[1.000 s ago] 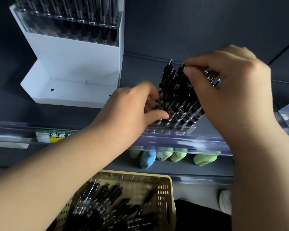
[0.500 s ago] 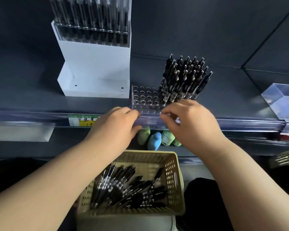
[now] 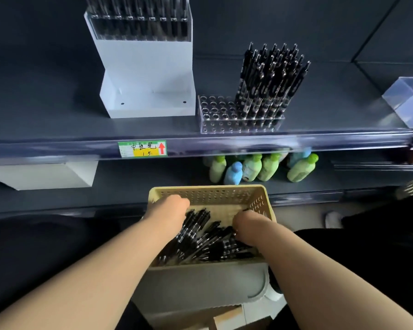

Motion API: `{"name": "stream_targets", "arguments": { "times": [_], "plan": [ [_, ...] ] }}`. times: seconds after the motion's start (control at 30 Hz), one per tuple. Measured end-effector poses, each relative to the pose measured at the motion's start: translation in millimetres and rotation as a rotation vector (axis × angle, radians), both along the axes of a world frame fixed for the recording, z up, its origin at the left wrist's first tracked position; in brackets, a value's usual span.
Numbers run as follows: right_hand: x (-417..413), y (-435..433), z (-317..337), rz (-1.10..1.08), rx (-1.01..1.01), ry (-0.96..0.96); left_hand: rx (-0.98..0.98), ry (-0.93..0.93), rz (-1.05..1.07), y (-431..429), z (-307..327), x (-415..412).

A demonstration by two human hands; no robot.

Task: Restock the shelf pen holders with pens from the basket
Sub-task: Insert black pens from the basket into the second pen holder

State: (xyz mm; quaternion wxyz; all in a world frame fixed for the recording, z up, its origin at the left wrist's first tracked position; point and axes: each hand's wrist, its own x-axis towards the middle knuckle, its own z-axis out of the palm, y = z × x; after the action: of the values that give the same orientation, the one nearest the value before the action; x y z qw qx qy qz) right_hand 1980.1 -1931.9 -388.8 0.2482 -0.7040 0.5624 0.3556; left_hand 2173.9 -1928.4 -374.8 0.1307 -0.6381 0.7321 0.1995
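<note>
At far left a white box (image 3: 41,175) sits on the lower shelf. On the upper shelf (image 3: 45,125) a tall white display stand (image 3: 148,75) holds a row of dark pens in its clear top, and a green and yellow price label (image 3: 142,148) is fixed on the shelf edge below it. The left hand (image 3: 171,208) reaches down into the beige basket (image 3: 212,194), fingers bent among the loose black pens (image 3: 208,236); I cannot tell whether it grips any. Above, just beside the stand, is the clear pen holder (image 3: 215,110): its left holes are bare, and its right part is packed with upright pens (image 3: 270,79). The right hand (image 3: 248,222) is in the basket too, apart from the left, fingers hidden in the pens, its grip unclear. Green and blue bottles (image 3: 260,166) stand on the lower shelf. A clear box (image 3: 410,101) is at far right.
</note>
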Motion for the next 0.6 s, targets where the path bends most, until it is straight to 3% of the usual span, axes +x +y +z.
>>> {"name": "stream_targets", "arguments": {
  "times": [0.23,0.43,0.6],
  "plan": [
    [-6,-1,-20,0.072,0.020,0.111,0.195,-0.062,-0.203,12,-46,-34],
    [-3,-3,-32,0.120,0.007,0.169,0.263,-0.003,-0.095,7,-61,-56],
    [-1,-4,-33,0.164,-0.005,0.203,0.239,-0.040,-0.148,2,-71,-59]
  ]
}}
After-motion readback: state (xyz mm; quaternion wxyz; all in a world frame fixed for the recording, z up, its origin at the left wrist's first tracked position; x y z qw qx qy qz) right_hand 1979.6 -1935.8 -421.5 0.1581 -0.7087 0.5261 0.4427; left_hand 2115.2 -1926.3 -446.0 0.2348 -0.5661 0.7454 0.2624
